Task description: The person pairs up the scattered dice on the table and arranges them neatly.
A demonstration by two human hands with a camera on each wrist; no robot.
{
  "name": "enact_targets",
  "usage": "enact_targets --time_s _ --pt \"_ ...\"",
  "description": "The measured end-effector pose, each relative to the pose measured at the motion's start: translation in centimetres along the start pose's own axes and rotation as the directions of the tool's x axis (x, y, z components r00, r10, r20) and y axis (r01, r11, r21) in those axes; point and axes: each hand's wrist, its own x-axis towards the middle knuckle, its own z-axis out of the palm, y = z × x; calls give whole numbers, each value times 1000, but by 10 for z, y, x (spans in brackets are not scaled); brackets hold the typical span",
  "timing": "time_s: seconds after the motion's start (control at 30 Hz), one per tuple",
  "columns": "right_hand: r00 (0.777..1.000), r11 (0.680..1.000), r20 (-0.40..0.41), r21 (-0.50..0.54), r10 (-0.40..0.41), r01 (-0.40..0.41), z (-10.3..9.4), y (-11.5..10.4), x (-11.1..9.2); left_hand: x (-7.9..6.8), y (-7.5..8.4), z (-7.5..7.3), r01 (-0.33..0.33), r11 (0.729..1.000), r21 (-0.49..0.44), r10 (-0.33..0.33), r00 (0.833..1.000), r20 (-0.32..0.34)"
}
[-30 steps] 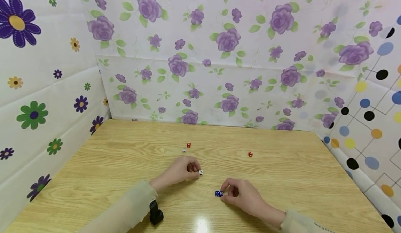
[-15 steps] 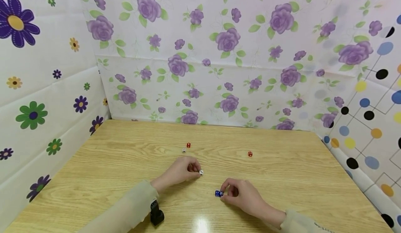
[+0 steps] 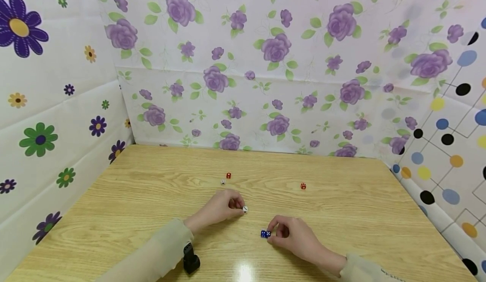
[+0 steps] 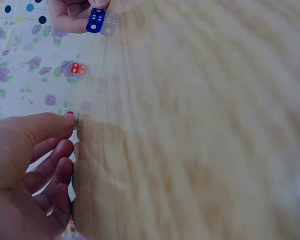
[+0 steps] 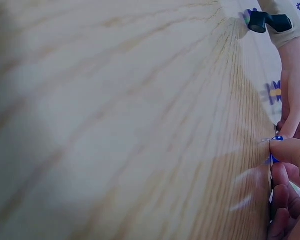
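Head view: my left hand (image 3: 224, 208) pinches a white die (image 3: 244, 209), my right hand (image 3: 290, 233) a blue die (image 3: 265, 233); lifting both comes next, I think.

On the desk (image 3: 341, 214), your left hand (image 3: 222, 208) lies left of and farther than your right hand (image 3: 292, 235). Two dice (image 3: 225, 178) sit beyond, another die (image 3: 303, 186) far right.
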Motion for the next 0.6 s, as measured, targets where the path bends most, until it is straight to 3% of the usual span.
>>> enact_targets --time_s 0.6 --pt "999 999 9 21 32 -32 -1 -2 1 5 10 9 -14 1000 11 14 999 30"
